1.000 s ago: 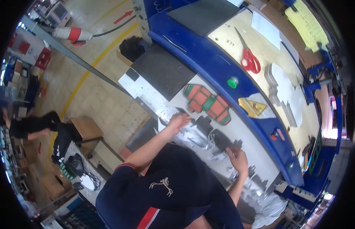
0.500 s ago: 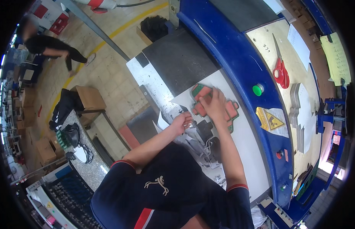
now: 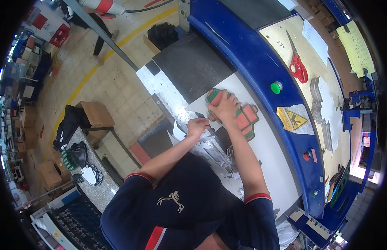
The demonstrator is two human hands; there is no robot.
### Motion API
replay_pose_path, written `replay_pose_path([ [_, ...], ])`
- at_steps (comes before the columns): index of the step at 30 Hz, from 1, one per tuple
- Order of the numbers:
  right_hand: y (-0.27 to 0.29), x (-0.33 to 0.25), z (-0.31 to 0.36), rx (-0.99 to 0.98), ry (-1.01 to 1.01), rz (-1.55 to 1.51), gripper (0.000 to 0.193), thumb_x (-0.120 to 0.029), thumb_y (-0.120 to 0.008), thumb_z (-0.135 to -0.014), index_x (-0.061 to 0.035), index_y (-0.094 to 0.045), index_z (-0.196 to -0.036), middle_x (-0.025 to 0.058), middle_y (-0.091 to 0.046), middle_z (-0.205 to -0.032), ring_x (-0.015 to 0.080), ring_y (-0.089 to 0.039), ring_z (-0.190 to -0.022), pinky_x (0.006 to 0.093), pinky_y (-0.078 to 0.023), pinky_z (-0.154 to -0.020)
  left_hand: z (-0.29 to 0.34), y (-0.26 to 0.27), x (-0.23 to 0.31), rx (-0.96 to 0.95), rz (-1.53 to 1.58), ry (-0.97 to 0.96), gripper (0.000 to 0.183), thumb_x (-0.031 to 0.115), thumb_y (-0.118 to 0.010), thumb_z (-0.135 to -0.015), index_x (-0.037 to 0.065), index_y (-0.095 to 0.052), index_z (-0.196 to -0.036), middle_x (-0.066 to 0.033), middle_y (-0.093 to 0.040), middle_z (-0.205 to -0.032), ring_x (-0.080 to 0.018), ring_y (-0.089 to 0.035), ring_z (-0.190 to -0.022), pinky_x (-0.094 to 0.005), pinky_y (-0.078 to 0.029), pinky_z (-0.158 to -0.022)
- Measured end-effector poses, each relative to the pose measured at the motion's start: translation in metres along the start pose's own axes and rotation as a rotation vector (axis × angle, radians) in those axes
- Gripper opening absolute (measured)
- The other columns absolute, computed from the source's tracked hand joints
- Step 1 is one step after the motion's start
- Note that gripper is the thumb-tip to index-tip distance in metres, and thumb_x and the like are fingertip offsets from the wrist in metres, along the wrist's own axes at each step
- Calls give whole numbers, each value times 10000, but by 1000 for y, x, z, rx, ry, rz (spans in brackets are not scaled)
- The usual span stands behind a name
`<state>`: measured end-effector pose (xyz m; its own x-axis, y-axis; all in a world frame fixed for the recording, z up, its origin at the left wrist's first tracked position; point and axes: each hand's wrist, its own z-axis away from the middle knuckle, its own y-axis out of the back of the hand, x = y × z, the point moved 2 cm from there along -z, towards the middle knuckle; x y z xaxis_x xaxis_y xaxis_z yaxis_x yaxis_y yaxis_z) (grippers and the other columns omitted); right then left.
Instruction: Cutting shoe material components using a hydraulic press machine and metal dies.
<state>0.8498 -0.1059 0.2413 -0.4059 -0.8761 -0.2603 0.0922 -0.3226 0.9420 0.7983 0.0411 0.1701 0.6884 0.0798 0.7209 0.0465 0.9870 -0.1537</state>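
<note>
An orange-and-green die [image 3: 245, 118], which looks like a cutting die with foam pads, lies on a white sheet [image 3: 270, 164] on the work surface. My right hand [image 3: 226, 107] grips its upper left part, fingers spread over the pads and thumb at the near edge. My left hand [image 3: 197, 127] is just left of the die, fingers curled together; whatever they hold, if anything, is too small to make out. Cut scraps of grey and white sheet [image 3: 212, 152] lie between my forearms, partly hidden by my arms. A dark sheet [image 3: 193, 66] lies beyond my hands.
A blue machine beam [image 3: 260, 66] curves along the right, bearing a green button [image 3: 276, 87]. Past it, red-handled scissors [image 3: 298, 68] and stacked grey cut sheets [image 3: 326, 112] rest on a board. A speckled counter [image 3: 95, 183] stands left. Someone's dark-clad legs [image 3: 99, 41] are at the far left.
My right hand has moved slightly up and left with the die, which has turned a little. The left hand stays close by, fingers more closed. The person in the background has walked farther off.
</note>
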Motion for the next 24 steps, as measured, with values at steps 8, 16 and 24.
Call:
replay_pose_path([
  [8,2,-2,-1,-26,-32,-25,1054,-526,-797,-632,-31,-327,-1436,287,-396,-1316,472,-357,-1289,692,-175,-1073,3,-4,-5,63,-21,-107,117,70,-669,-873,-27,-716,-918,-63,-716,-812,-119,-672,-628,-228,-448,-535],
  [16,5,-6,-2,-35,-61,-15,1043,-518,-799,-633,-66,-322,-1443,273,-380,-1326,461,-348,-1289,694,-150,-1074,-3,-1,-7,42,-49,-67,127,89,-678,-868,-32,-706,-892,-71,-710,-798,-132,-673,-622,-237,-473,-545],
  [24,25,-7,-12,-184,-52,18,1010,-496,-853,-539,-105,-439,-1373,230,-411,-1303,423,-407,-1242,623,-403,-925,-26,29,72,21,-859,-484,175,128,-711,-816,47,-702,-970,-84,-700,-849,-308,-686,-766,-414,-538,-686],
])
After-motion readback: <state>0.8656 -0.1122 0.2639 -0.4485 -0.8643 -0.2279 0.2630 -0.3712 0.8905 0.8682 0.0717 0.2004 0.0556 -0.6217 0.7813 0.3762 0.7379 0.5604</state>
